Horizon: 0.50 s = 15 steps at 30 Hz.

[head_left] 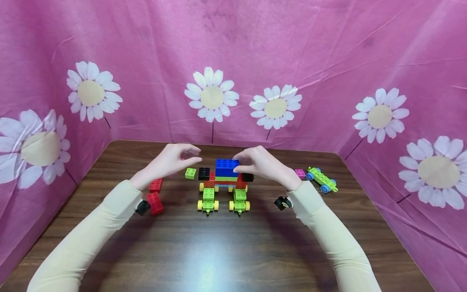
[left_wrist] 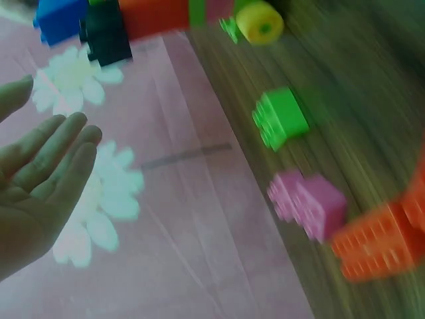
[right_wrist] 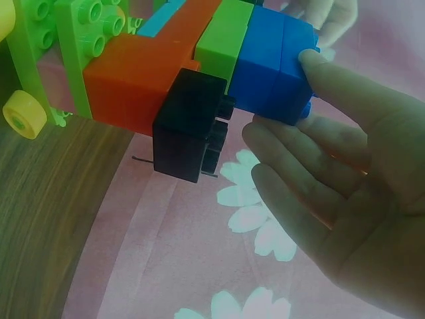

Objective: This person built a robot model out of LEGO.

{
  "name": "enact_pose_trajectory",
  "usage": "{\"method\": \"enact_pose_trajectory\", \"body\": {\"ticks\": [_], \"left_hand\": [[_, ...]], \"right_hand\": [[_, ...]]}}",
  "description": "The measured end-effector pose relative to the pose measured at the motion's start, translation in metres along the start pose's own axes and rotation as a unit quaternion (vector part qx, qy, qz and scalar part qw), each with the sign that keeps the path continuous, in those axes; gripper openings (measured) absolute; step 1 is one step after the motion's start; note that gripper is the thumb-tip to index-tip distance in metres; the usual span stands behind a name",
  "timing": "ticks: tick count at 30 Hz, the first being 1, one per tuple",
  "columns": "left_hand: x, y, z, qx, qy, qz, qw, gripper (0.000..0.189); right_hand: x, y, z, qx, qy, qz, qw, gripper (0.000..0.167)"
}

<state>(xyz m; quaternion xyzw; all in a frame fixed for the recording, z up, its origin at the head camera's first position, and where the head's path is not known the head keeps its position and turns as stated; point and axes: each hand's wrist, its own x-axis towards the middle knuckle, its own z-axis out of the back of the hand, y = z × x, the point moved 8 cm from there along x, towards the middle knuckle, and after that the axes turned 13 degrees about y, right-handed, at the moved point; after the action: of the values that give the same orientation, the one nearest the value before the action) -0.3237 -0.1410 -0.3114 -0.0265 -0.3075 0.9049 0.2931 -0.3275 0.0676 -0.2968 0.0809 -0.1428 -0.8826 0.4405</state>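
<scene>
A toy brick build stands mid-table on two lime wheeled bases (head_left: 208, 194) with yellow wheels. Red bricks (right_wrist: 136, 83) join above the bases, a black brick (right_wrist: 189, 123) sticks out at each side, and a lime layer (right_wrist: 224, 46) carries two stacked blue bricks (head_left: 224, 172) on top. My right hand (head_left: 260, 162) pinches the blue bricks at their right end, thumb on the near side, fingers behind. Left of the build, my left hand (head_left: 175, 159) hovers with fingers extended and nothing in it, above a loose lime brick (head_left: 190, 173).
Two loose red bricks (head_left: 155, 202) lie by my left wrist; a pink brick (left_wrist: 309, 203) sits near the table's far edge. Beyond my right wrist are another pink brick (head_left: 300, 173) and a lime wheeled base (head_left: 322, 179) with blue wheels. A flowered pink cloth (head_left: 233, 48) surrounds the table.
</scene>
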Motion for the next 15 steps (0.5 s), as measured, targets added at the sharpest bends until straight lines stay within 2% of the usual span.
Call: {"method": "enact_pose_trajectory", "body": {"ticks": [4,8,15], "left_hand": [[-0.015,0.024,0.014,0.017,-0.014,0.045,0.9987,0.035],[-0.032,0.049,0.022,0.035,-0.026,0.081,0.9958,0.036],[-0.054,0.084,0.017,0.073,-0.022,0.121,0.9897,0.041]], "right_hand": [[0.000,0.001,0.001,0.000,0.001,0.003,1.0000,0.034],[-0.001,0.001,0.002,0.001,-0.001,0.004,1.0000,0.034],[-0.001,-0.001,0.000,0.005,-0.005,0.007,0.9999,0.034]]}}
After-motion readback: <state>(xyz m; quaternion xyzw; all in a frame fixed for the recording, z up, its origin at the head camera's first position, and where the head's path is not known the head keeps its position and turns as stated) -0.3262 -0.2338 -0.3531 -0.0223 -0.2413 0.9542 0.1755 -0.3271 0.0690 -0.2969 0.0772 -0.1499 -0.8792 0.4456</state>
